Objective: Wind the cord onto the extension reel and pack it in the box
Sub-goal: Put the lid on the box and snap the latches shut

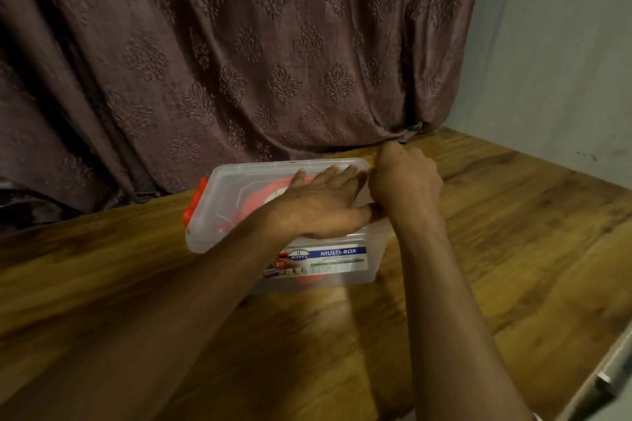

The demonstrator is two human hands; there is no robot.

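Clear plastic box (pixel 236 181) on the wooden counter (pixel 513 215), orange latch (pixel 193 207) at its left end; probably light, slick, slightly flexible. Reddish extension reel (pixel 263 193) dimly visible inside through the lid. Left hand (pixel 321 205) flat, fingers straight, pressing the lid. Right hand (pixel 405 178) curled at the right end, likely on a hidden latch; grip unclear. Cord unseen.

Home: patterned curtain (pixel 239 44), wooden table (pixel 513 232)

Left hand (pixel 321 205) flat, fingers straight toward 1 o'clock; right hand (pixel 405 178) curled, knuckles up, just at its 3 o'clock, thumbs touching.
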